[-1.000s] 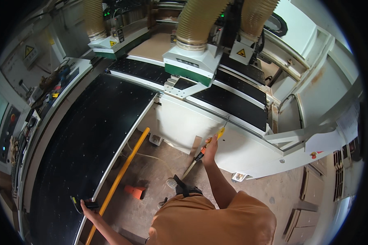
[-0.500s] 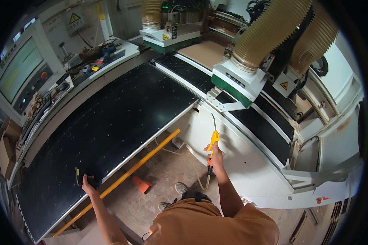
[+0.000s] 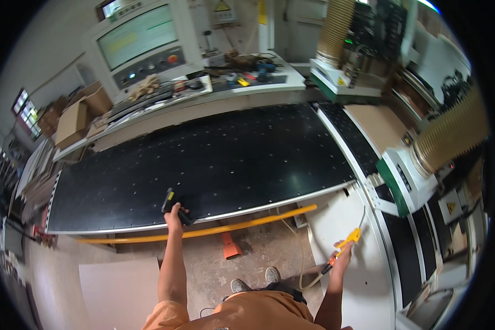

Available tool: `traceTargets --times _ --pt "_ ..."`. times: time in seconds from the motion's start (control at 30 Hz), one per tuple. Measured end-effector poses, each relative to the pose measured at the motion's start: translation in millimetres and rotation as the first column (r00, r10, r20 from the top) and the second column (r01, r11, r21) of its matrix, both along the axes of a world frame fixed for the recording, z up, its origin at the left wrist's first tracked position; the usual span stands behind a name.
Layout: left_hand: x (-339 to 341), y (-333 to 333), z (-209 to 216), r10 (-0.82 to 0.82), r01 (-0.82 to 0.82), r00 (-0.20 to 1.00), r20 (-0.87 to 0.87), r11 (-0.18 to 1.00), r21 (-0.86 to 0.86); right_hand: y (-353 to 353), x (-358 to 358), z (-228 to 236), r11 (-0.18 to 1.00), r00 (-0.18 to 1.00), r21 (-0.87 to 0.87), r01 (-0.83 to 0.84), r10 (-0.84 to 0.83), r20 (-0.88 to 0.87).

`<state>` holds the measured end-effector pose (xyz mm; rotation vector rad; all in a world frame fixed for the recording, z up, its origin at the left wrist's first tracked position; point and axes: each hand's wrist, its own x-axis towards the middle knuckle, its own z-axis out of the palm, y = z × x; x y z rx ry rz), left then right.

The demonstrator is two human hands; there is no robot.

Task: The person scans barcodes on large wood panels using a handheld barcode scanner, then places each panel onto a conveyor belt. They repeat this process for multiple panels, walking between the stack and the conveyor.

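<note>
My right hand is closed round a yellow air blow gun with a thin, bent metal nozzle. A pale hose hangs from its orange and black connector. The gun is over the white machine panel. My left hand grips a dark handheld tool with a grey head and a yellow label; its exact kind is unclear. That tool is over the near edge of the black machine bed, which is dotted with small light specks or holes.
A yellow rail runs along the bed's near side, above an orange cone-like piece. At the right stands a white and green machine head with a ribbed hose. Behind the bed are a control screen and cardboard boxes.
My view has swung left, bringing in more of the control panel, boxes and left floor. Both hands keep hold of their tools, and the blow gun now tilts further right.
</note>
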<state>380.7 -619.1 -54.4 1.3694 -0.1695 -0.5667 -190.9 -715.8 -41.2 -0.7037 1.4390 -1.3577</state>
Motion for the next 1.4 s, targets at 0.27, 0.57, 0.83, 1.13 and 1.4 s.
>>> traceTargets --times 0.27,0.57,0.83,1.13,1.4 --pt "-11.5 3.8 22.5 -0.016 0.018 0.999 -0.03 0.998 0.058 -5.8 7.6 1.2 0.987 0.988 0.054 -0.149 0.15 -0.017" --pt "-9.9 3.0 18.0 -0.002 0.002 0.999 -0.053 1.0 0.006 14.6 50.0 25.3 0.402 0.423 0.236 -0.885 0.905 0.045" --pt "-9.9 5.6 20.7 -0.013 0.016 0.998 -0.054 0.999 0.046 40.7 86.2 62.1 0.015 0.016 0.032 -0.999 0.999 0.047" --pt "-11.5 6.1 19.7 -0.017 0.018 0.999 -0.03 0.998 0.058 56.2 87.6 70.1 -0.158 -0.155 0.002 -0.987 0.972 0.178" --pt "10.2 1.2 -12.4 0.016 -0.025 0.995 -0.094 0.996 -0.089 39.8 89.1 23.7 0.761 0.732 0.229 -0.607 0.648 -0.213"
